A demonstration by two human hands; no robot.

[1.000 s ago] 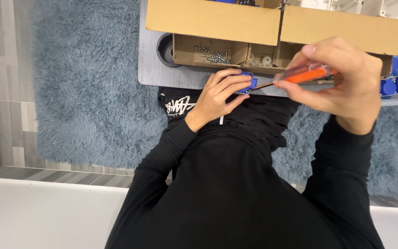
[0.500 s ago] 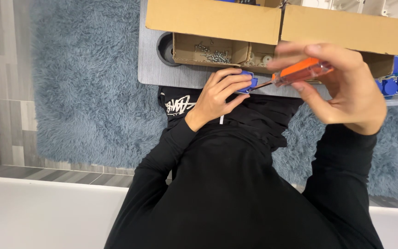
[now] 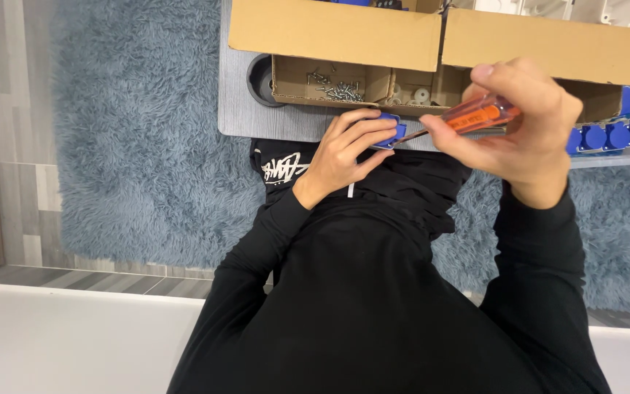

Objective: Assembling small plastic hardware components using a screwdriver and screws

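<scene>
Black long-sleeved top, sleeves reaching wrists; black trousers with white graffiti-style print; bare hands (image 3: 432, 138).

Tight ahead of the hands, open to their left.

Just beyond both hands, the cardboard box (image 3: 333, 33) flaps and the grey board (image 3: 238, 109) edge block forward passage. The screwdriver (image 3: 475, 117) bridges the small gap between the hands. A row of blue parts (image 3: 610, 136) crowds the right hand's outer side. Left of the left hand (image 3: 348, 149), bare blue rug (image 3: 133, 138) leaves wide room.
</scene>
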